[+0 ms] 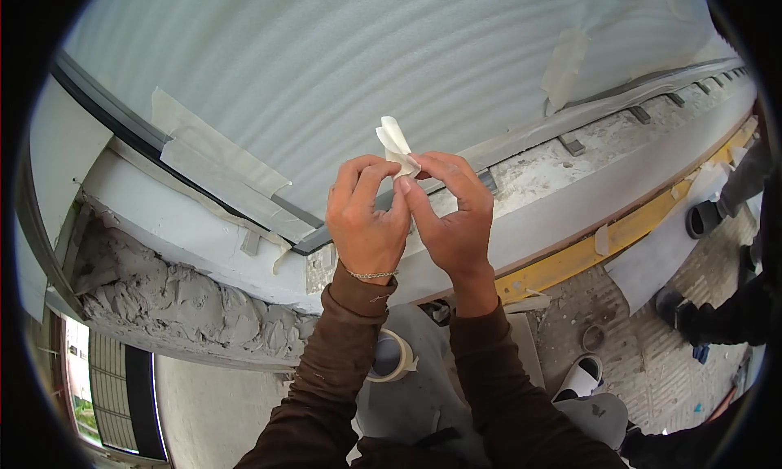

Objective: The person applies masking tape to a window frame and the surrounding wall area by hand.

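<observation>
From where I watch, the crumpled strip (397, 145) at the centre is creamy white, the sleeves (324, 351) toward six o'clock are dark brown with pale flecks, and the tape roll (393, 355) between them is cream. I see pale grey-green sheeting (326, 53) toward twelve o'clock, patterned with soft curved bands, and lumpy mid-grey mortar (187, 306) toward eight. Toward four o'clock, my view shows a yellow strip (586, 259) and a grey-brown floor (643, 339) marked with pale ridged lines.
</observation>
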`<state>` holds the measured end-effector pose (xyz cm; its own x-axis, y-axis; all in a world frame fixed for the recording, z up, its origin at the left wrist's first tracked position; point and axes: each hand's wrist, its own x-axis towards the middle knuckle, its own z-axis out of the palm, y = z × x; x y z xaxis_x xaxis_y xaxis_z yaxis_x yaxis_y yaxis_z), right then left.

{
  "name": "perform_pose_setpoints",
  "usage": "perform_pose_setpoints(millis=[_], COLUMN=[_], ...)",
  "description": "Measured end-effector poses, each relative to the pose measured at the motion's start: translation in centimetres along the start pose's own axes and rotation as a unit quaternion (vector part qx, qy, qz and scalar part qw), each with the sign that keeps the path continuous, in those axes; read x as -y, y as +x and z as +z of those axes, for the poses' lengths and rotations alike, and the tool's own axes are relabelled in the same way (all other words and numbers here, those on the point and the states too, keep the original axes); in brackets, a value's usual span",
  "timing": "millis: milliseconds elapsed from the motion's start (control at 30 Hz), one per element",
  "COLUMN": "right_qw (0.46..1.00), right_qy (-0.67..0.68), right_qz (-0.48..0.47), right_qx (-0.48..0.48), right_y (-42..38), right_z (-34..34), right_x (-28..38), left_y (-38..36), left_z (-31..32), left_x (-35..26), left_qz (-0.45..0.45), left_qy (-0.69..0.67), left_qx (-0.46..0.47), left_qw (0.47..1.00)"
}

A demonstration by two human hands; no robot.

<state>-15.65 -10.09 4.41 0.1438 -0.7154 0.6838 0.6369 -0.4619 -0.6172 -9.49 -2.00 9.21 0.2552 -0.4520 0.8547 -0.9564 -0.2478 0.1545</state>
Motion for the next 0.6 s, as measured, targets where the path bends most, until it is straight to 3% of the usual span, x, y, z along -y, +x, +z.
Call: perform_pose_setpoints(millis=[133,200,267,300,367,433,500,533,600], right_qw=[0.995,0.949,0.935,0.919,0.913,0.906,0.933,0.933,0.974], right_qy=[-0.008,0.151,0.182,0.21,0.219,0.226,0.164,0.164,-0.043], right_qz=[0.024,0.185,0.215,0.244,0.251,0.258,0.222,0.222,0.11], right_qx=[-0.091,-0.208,-0.217,-0.225,-0.235,-0.246,-0.231,-0.233,-0.194], right_y=[-1.1,-1.7,-2.1,-2.2,-2.6,-2.6,-2.1,-2.0,-1.5], right_z=[1.4,2.3,3.0,3.3,4.0,3.9,3.6,3.2,2.2], right_x=[-0.5,-0.5,-0.6,-0.5,0.3,0.6,0.4,0.0,-0.8], left_y=[-0.6,-1.0,-1.5,-1.7,-1.9,-1.9,-1.7,-1.4,-0.9], left_z=[0.4,0.7,1.4,1.7,2.4,2.7,2.7,2.6,2.5], left_x=[0.2,0.2,0.4,0.3,0.0,-0.2,-0.2,0.0,0.4], left_qz=[0.005,-0.003,-0.115,-0.114,-0.181,-0.169,-0.156,-0.113,-0.066], left_qy=[-0.036,-0.059,-0.16,-0.159,-0.279,-0.266,-0.253,-0.194,-0.135], left_qx=[-0.019,-0.034,-0.076,-0.075,-0.16,-0.168,-0.177,-0.157,-0.137], left_qw=[0.999,0.998,0.977,0.978,0.929,0.934,0.938,0.962,0.979])
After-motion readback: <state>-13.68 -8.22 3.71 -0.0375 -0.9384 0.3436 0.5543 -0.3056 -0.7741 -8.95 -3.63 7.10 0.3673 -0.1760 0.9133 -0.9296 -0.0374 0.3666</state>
